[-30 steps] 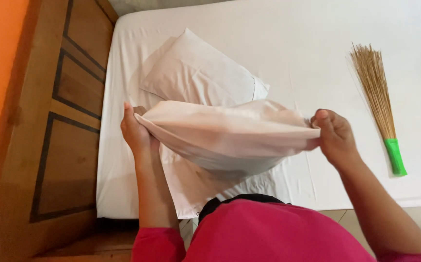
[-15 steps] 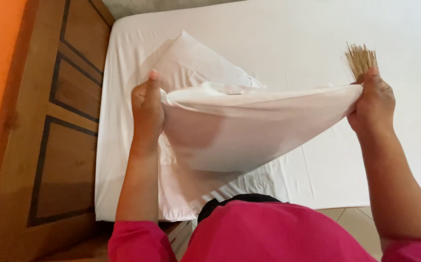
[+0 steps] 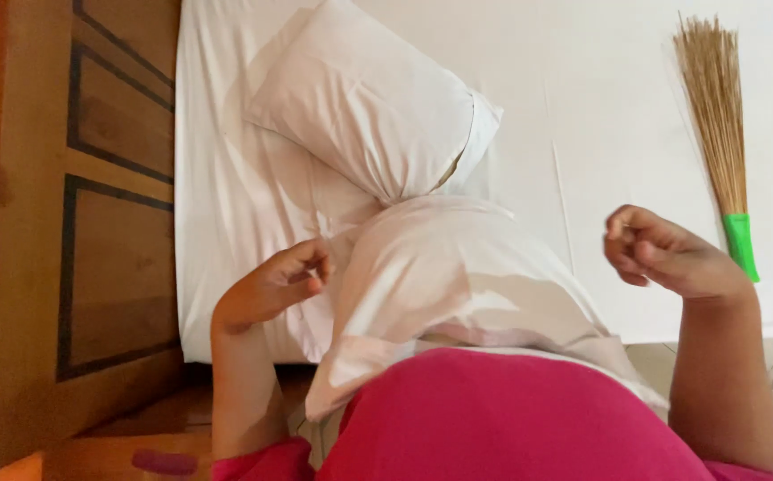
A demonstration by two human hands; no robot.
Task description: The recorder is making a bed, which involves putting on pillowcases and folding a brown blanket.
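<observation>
Pillowcase cloth hung slack between my two hands, white and crumpled, draped down against my pink shirt and spilling up onto the bed. My left hand sat just beside its left edge, fingers curled together near the fabric; I could not tell whether they pinched a fold or only brushed it. My right hand was off to the right of the cloth, well clear of it, fingers curled into a loose fist around nothing. Beyond the cloth, further from both hands, a white pillow lay tilted on the white sheet, its open end touching the top of the draped fabric. Past my right hand lay a straw broom with a green handle. Left of my left hand stood the wooden headboard.
</observation>
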